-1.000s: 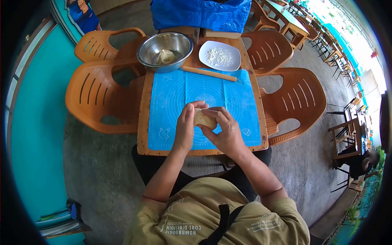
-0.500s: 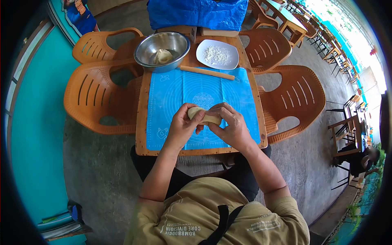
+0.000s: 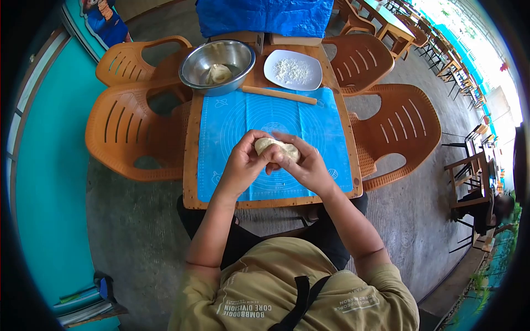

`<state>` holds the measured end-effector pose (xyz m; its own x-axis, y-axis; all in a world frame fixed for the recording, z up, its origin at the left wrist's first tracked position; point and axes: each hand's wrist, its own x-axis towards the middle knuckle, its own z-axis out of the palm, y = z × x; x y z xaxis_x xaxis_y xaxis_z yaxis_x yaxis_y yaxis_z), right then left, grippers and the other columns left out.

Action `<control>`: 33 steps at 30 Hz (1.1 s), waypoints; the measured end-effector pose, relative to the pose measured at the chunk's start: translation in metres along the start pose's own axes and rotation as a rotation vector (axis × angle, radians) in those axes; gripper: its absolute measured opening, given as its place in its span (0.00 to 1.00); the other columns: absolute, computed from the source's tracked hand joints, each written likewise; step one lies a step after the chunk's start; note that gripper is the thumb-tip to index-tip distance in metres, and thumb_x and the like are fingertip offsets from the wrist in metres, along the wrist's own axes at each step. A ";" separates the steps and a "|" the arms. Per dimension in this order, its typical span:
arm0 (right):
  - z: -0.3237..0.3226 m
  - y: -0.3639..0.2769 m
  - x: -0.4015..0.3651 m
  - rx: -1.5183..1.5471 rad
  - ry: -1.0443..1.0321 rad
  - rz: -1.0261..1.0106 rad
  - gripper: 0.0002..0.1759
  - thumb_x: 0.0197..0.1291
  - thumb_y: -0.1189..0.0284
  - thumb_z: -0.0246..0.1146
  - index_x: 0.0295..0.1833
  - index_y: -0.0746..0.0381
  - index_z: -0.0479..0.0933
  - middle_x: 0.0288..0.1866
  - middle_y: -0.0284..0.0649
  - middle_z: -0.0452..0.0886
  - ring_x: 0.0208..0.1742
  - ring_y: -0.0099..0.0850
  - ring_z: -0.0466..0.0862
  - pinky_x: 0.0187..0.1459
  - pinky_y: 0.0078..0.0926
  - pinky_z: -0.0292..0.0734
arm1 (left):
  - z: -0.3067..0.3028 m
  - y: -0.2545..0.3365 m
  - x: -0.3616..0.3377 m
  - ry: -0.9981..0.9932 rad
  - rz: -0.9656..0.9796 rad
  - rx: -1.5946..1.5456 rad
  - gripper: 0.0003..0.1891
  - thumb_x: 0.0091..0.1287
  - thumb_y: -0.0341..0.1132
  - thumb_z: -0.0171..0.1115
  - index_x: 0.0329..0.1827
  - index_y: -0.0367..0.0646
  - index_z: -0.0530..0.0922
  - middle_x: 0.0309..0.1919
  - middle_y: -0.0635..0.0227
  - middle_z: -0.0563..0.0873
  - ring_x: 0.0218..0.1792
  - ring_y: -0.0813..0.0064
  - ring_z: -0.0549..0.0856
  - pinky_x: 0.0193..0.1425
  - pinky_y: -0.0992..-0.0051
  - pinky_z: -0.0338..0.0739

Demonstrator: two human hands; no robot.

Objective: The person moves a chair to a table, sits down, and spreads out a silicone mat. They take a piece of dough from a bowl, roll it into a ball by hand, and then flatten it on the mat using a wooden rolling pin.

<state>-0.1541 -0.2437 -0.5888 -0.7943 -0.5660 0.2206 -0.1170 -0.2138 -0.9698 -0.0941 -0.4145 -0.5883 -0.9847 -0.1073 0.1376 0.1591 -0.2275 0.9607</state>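
A pale piece of dough (image 3: 279, 149) is held above the blue baking mat (image 3: 221, 127), between my two hands. My left hand (image 3: 249, 157) wraps round its left side, with the thumb on the near face. On the other side, my right hand (image 3: 305, 165) grips the dough with its thumb pressed into the front. Both thumbs come close together at the middle. Beyond the hands, a wooden rolling pin (image 3: 279, 95) lies across the mat's far edge.
A steel bowl (image 3: 190, 69) holding more dough (image 3: 218, 74) stands at the table's far left. Beside it is a white plate (image 3: 313, 71) of white powder. A blue bag (image 3: 265, 19) sits at the back. Orange chairs (image 3: 132, 129) flank the wooden table (image 3: 356, 176).
My right hand has turned, its thumb moving up onto the dough's near face. The dough now looks rounder and more bunched, with more of its top showing.
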 end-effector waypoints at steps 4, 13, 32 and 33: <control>0.002 0.004 0.000 -0.221 0.012 0.112 0.20 0.68 0.67 0.72 0.60 0.66 0.80 0.43 0.39 0.89 0.41 0.24 0.87 0.42 0.25 0.84 | -0.008 -0.009 -0.002 0.062 -0.017 0.033 0.13 0.75 0.37 0.68 0.51 0.39 0.76 0.37 0.66 0.86 0.31 0.79 0.85 0.31 0.80 0.78; -0.010 -0.007 0.005 -0.086 0.034 0.242 0.12 0.66 0.74 0.71 0.51 0.67 0.82 0.37 0.38 0.87 0.33 0.20 0.84 0.33 0.20 0.79 | -0.012 -0.016 -0.004 0.138 -0.090 -0.198 0.12 0.74 0.37 0.69 0.50 0.40 0.76 0.39 0.64 0.87 0.34 0.76 0.87 0.32 0.76 0.80; -0.025 -0.008 0.005 -0.082 -0.038 0.219 0.17 0.68 0.68 0.71 0.54 0.69 0.80 0.45 0.42 0.86 0.42 0.26 0.87 0.39 0.24 0.85 | -0.005 -0.016 0.005 0.003 -0.151 0.016 0.15 0.73 0.36 0.70 0.57 0.40 0.79 0.41 0.66 0.88 0.38 0.77 0.88 0.36 0.78 0.82; -0.020 -0.008 0.005 -0.084 -0.043 0.213 0.17 0.68 0.68 0.71 0.54 0.69 0.80 0.45 0.42 0.86 0.42 0.26 0.87 0.39 0.24 0.85 | -0.005 -0.016 0.005 -0.001 -0.125 0.056 0.15 0.73 0.35 0.70 0.58 0.39 0.80 0.41 0.67 0.88 0.37 0.79 0.87 0.37 0.78 0.82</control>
<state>-0.1693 -0.2289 -0.5816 -0.7806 -0.6249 0.0128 -0.0002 -0.0203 -0.9998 -0.1010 -0.4158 -0.6044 -0.9966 -0.0806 0.0166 0.0313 -0.1850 0.9822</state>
